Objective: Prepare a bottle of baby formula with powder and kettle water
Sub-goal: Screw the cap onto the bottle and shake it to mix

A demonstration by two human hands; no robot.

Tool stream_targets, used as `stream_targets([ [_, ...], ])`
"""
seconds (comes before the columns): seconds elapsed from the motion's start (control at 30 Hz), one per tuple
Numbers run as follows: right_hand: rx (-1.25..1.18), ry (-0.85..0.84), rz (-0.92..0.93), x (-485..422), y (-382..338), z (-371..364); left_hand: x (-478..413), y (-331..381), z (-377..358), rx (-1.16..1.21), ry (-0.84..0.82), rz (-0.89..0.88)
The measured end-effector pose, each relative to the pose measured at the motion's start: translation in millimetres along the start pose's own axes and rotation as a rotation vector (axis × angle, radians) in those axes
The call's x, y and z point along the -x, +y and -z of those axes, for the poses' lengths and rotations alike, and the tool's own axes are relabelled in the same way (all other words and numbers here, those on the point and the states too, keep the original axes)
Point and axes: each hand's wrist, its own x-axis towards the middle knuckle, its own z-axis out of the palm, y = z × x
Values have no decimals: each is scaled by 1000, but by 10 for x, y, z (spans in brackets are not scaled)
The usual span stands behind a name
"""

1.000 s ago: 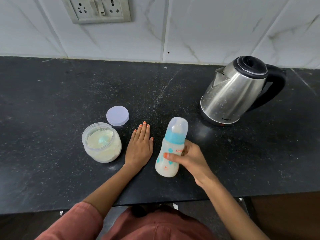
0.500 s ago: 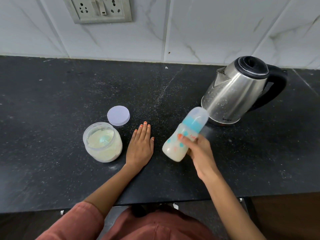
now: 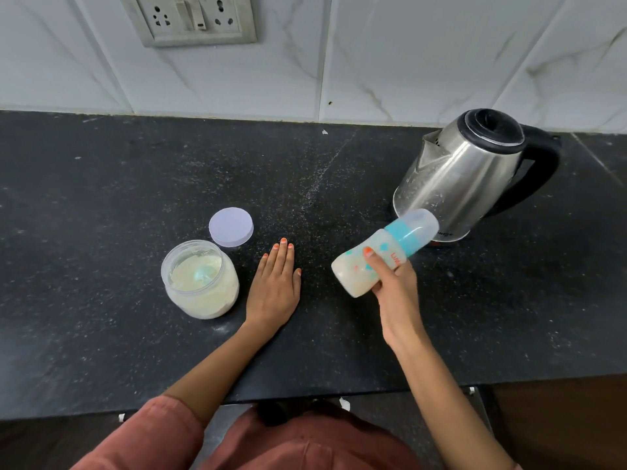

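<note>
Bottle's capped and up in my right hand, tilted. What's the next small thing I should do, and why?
Probably shake the bottle with your right hand: its cap is on, it's off the counter and tilted, and the milky mix inside looks speckled, perhaps not fully blended. Your left hand lies flat on the counter; the open powder jar can wait.

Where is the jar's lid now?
In the head view, the lid lies on the counter, left of centre, just behind the open powder jar.
</note>
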Motion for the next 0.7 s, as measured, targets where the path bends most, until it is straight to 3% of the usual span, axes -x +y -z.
stream_targets([
  [0.17, 396, -328, -24, 188, 45, 27, -5, 8, 14, 8, -15, 8],
  [0.37, 57, -57, 10, 0, 34, 1, 7, 5, 11, 15, -9, 2],
  [0.53, 479, -441, -43, 204, 48, 34, -11, 13, 8, 8, -3, 2],
  [0.6, 434, -392, -22, 172, 32, 50, -5, 14, 11, 12, 3, 3],
  [0.7, 91, -134, -38, 41, -4, 21, 4, 9, 8, 4, 8, 2],
])
